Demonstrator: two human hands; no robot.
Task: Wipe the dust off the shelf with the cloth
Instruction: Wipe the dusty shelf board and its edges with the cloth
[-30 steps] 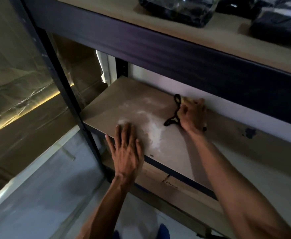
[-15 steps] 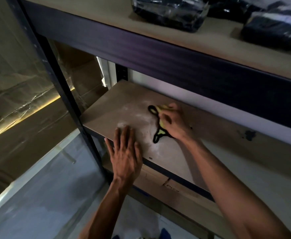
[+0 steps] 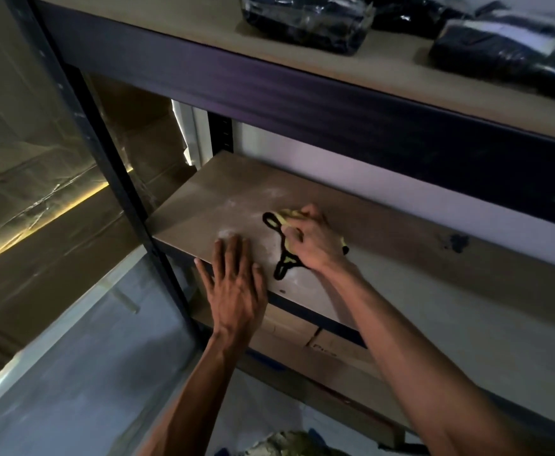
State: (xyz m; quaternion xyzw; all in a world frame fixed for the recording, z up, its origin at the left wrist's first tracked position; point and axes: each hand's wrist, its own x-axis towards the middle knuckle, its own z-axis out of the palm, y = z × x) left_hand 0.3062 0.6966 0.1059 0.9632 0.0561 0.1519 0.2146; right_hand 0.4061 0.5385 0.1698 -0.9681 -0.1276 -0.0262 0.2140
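The brown shelf board (image 3: 223,192) carries pale dust smears near its front left part. My right hand (image 3: 315,241) presses a yellow cloth with black looped edging (image 3: 284,222) flat on the board, fingers curled over it; most of the cloth is hidden under the hand. My left hand (image 3: 236,287) lies flat, fingers apart, on the shelf's front edge just left of the cloth, holding nothing.
A dark metal upright (image 3: 105,166) stands at the shelf's left front corner. The upper shelf (image 3: 401,60) holds black plastic-wrapped packs (image 3: 305,18). Cardboard boxes (image 3: 302,343) sit on the level below. A dark stain (image 3: 457,241) marks the board further right.
My right hand has dragged the cloth from the back of the shelf toward the front left, across the dust. My left hand has stayed on the front edge.
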